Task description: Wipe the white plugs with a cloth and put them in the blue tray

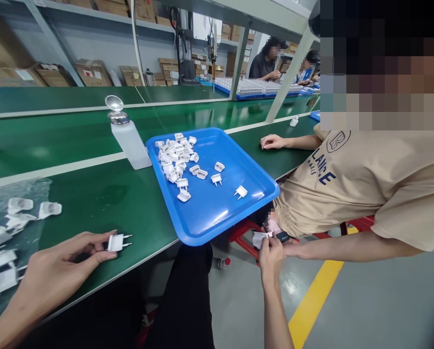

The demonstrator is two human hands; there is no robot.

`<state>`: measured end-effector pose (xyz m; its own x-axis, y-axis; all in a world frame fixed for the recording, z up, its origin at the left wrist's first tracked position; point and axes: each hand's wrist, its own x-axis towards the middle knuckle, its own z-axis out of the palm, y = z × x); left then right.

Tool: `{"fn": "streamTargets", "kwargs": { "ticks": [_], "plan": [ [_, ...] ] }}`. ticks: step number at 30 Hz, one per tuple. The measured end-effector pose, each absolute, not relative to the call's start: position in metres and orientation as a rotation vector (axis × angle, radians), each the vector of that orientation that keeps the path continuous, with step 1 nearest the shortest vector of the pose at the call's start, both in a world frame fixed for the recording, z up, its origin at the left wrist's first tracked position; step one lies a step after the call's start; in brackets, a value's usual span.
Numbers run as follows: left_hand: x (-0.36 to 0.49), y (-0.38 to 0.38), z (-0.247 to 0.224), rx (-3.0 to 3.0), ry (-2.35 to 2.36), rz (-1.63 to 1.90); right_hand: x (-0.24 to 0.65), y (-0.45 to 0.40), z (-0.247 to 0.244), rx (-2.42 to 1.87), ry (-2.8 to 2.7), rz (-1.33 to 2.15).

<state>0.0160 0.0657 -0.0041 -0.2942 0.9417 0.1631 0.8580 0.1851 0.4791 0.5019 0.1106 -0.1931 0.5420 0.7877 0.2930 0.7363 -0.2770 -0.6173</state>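
Observation:
My left hand (69, 264) pinches a white two-pin plug (116, 242) between thumb and fingertips, its pins pointing right, just above the green table. My right hand (272, 254) is out past the table edge, low beside a co-worker's lap, with its fingers closed together. Against its fingertips is a small white object (259, 239), too unclear to name. The co-worker's hand (291, 246) is right beside it, near a dark object (283, 236). A blue tray (202, 237) holds many white plug pieces (175, 152), heaped at its left, with several lying apart.
White plug pieces (1, 261) lie on a clear plastic bag (38, 194) at left. A pump bottle (131, 145) stands against the tray. The co-worker in a tan shirt (358, 179) sits close at right, other hand (273, 141) on the table. Metal posts (291, 72) rise behind.

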Motion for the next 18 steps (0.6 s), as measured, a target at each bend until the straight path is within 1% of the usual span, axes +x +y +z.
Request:
{"fn": "streamTargets", "kwargs": {
  "ticks": [4,10,13,18],
  "plan": [
    [0.017,0.066,0.002,1.627,2.239,0.654,0.496,0.120,-0.185,-2.010,-1.195,0.176],
    [0.018,0.067,0.004,1.736,2.185,0.699,0.471,0.105,-0.173,-1.919,-1.137,0.381],
    [0.019,0.067,0.005,1.746,2.160,0.724,0.435,0.078,-0.174,-1.806,-1.146,0.569],
    [0.022,0.067,0.007,1.761,2.117,0.794,0.342,0.012,-0.189,-1.602,-1.079,0.979]
  ]
}}
